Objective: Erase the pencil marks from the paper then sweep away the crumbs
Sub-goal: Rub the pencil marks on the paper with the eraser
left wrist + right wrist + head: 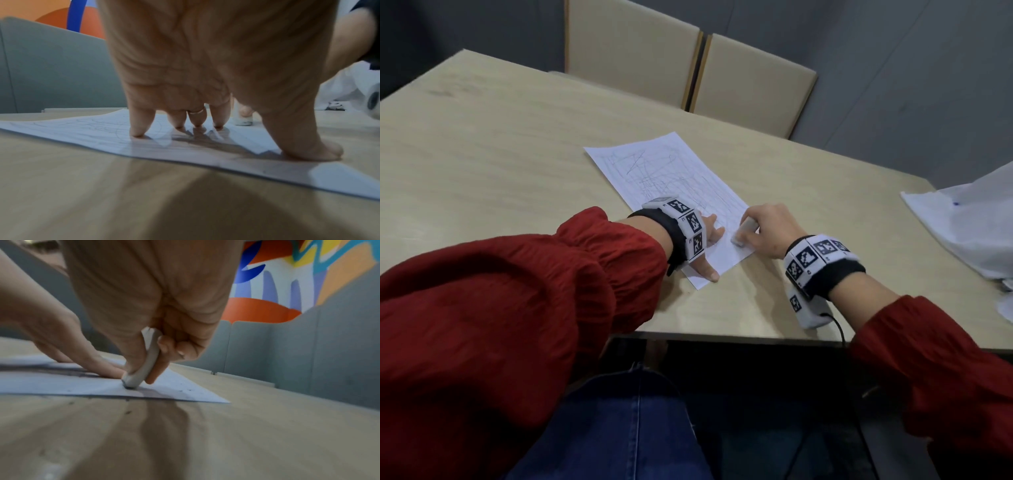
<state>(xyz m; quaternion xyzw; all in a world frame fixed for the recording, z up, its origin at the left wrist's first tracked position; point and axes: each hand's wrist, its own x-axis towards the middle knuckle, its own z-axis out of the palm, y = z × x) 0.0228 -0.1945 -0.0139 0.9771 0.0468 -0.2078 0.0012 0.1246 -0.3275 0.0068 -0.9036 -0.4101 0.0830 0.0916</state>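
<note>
A white sheet of paper with grey pencil scribbles lies on the wooden table. My left hand presses its near end flat, fingers and thumb spread straight, as the left wrist view shows. My right hand grips a white eraser between thumb and fingers. The eraser's tip touches the paper near its right corner. The eraser shows beyond the left fingertips. Small dark crumbs dot the paper and the table beside it.
Two beige chairs stand at the table's far side. White crumpled plastic or paper lies at the right edge. The table's near edge runs just behind my wrists, with my lap below.
</note>
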